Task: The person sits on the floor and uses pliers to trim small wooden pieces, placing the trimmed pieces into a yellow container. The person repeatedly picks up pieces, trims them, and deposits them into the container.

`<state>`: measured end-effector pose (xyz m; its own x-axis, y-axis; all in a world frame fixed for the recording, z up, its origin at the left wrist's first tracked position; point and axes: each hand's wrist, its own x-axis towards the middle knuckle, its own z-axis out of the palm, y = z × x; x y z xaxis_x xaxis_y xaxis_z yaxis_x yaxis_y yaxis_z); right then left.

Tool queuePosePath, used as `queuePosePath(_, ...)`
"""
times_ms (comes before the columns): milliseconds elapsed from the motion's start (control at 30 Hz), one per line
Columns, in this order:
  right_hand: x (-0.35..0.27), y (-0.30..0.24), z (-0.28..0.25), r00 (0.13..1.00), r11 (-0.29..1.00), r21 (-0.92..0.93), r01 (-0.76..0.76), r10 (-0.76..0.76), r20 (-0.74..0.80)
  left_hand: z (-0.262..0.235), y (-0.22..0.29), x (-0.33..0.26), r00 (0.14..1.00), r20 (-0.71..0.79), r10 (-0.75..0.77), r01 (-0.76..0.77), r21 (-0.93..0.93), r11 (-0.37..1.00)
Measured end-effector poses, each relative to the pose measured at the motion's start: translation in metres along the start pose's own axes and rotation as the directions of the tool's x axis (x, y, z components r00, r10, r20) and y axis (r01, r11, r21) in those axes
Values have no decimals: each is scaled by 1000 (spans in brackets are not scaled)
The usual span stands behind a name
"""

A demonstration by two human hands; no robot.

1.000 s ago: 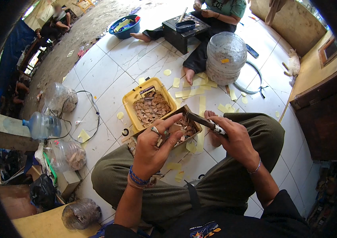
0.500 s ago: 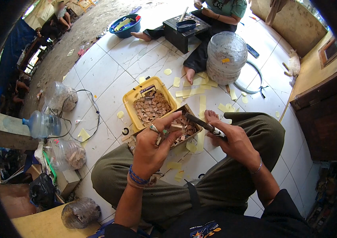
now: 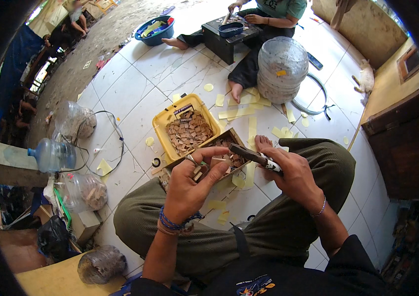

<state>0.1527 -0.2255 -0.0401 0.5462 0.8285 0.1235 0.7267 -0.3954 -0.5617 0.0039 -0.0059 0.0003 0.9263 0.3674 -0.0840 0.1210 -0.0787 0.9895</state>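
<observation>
My left hand [image 3: 184,187] is closed in a pinch, with a small wooden piece [image 3: 220,161] between thumb and fingers. Another little wooden block [image 3: 198,173] is tucked lower in the same hand, partly hidden by the fingers. My right hand [image 3: 294,178] grips pliers [image 3: 249,155] with dark metal jaws and white-and-black handles. The jaw tips point left, close to my left fingertips and the piece. Beneath both hands sits a wooden box [image 3: 234,171] of small wooden pieces, partly covered by my left hand. A yellow tub [image 3: 161,129] filled with little wooden tiles stands just beyond it.
Pale yellow paper scraps [image 3: 236,114] lie on the white tiled floor [image 3: 138,103]. Opposite, a person sits at a low black table [image 3: 219,44], near a large clear plastic container [image 3: 282,69]. Plastic bottles [image 3: 56,154] and a cable [image 3: 120,130] are at left; a cat [image 3: 366,79] lies at right.
The pliers and my right hand have barely shifted, while my left fingers have tilted the wooden piece slightly. Across from me, the person's hands have lowered toward the black table. The cat has changed posture.
</observation>
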Motion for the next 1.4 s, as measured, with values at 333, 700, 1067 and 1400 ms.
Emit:
queuePosePath(333, -2, 0, 0, 999, 1000, -5, -6, 6, 47, -2, -4, 3, 996, 85, -22, 8, 154, 988)
queuePosePath(700, -3, -10, -13, 900, 904, 386, -184, -3, 435, -11, 0, 4, 988, 98, 120, -144, 301, 943)
queuePosePath(1067, -3, -4, -13, 831, 836, 474, -276, -40, 555, -15, 3, 4, 951, 106, 290, -306, 440, 844)
queuePosePath(1400, 2, -6, -17, 921, 812, 487, -323, 152, 359, -13, -1, 7, 969, 114, 218, -244, 322, 915)
